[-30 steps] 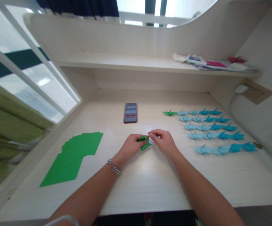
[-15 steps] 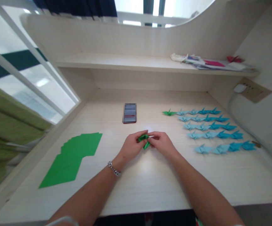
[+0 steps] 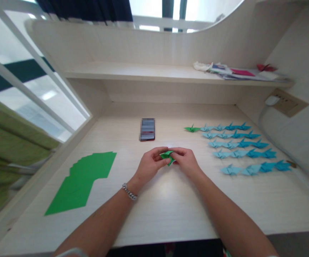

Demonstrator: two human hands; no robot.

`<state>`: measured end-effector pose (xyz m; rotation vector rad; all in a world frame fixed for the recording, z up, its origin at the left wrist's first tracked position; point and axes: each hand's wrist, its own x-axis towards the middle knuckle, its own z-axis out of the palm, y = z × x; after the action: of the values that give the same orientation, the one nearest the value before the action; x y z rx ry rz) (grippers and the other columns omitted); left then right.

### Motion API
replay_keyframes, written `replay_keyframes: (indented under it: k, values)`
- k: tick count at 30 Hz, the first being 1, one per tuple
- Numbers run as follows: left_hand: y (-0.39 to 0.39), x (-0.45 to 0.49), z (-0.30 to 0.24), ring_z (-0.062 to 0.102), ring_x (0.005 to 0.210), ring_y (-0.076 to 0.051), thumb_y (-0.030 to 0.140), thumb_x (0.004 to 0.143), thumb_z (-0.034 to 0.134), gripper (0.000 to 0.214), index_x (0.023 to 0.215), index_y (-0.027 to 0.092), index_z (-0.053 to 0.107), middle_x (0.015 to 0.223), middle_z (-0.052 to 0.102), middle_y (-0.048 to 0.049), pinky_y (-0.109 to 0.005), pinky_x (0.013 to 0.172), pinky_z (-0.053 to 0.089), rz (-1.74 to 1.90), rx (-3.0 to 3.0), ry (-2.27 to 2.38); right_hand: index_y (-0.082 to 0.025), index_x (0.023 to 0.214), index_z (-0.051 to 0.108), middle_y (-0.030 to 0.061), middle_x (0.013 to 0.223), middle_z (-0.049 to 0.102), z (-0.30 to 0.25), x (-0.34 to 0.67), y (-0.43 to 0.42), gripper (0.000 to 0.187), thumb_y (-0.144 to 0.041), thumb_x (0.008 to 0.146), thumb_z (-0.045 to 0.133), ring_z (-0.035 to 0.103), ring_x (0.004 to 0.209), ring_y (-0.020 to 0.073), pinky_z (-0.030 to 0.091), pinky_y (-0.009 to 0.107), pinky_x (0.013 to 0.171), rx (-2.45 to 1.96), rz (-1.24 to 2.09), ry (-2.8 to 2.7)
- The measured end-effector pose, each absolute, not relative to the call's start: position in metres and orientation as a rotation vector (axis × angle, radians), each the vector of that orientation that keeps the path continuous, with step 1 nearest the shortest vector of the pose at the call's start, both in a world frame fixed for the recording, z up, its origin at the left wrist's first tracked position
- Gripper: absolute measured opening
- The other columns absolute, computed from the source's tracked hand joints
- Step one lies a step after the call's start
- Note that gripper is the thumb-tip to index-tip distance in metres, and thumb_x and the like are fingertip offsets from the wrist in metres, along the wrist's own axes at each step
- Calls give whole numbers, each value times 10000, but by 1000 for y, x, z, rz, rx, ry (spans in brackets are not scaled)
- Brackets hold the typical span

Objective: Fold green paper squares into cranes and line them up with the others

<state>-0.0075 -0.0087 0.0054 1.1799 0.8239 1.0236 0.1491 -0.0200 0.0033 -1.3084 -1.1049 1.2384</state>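
Note:
A small folded piece of green paper (image 3: 166, 155) is held between both hands above the middle of the desk. My left hand (image 3: 149, 162) grips it from the left, with its thumb against the lower part. From the right, my right hand (image 3: 185, 160) pinches the same piece, its thumb on the upper folds. The fingers cover part of the folded paper. A finished green paper crane (image 3: 192, 128) stands behind and to the right, at the end of a row of blue cranes.
Green paper sheets (image 3: 86, 176) lie fanned out on the left. A phone (image 3: 147, 129) rests behind my hands. Several rows of blue paper cranes (image 3: 238, 153) stand on the right. Papers (image 3: 240, 72) lie on the shelf; a cable (image 3: 261, 121) runs down from the wall socket.
The folded green paper has been turned and shifted slightly right between my fingers. My left thumb now reaches further onto its lower part. Nothing else on the desk has moved.

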Motion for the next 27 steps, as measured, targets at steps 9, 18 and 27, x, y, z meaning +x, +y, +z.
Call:
replay_keyframes:
  k: [9, 18, 27]
  values:
    - [-7, -7, 7, 640, 830, -189, 189, 697, 714, 208, 883, 97, 703, 900, 696, -105, -352, 800, 524, 1077, 893, 763, -185, 923, 723, 59, 848, 702, -1, 152, -19, 300, -311, 658, 658, 630, 692, 163, 496, 250, 559, -1258, 1317, -1018]
    - [-7, -9, 11, 646, 837, -193, 210, 748, 677, 181, 873, 84, 710, 887, 703, -122, -355, 829, 503, 1050, 795, 702, -202, 900, 699, 38, 837, 687, 1, 152, -20, 271, -317, 656, 673, 617, 679, 152, 491, 249, 551, -1213, 1360, -993]
    - [-6, -10, 5, 638, 871, -186, 146, 631, 765, 329, 954, 125, 703, 975, 704, -106, -335, 842, 483, 1049, 1010, 728, -212, 911, 691, 31, 816, 687, 0, 153, -20, 265, -297, 662, 661, 626, 681, 154, 496, 254, 559, -1178, 1382, -982]
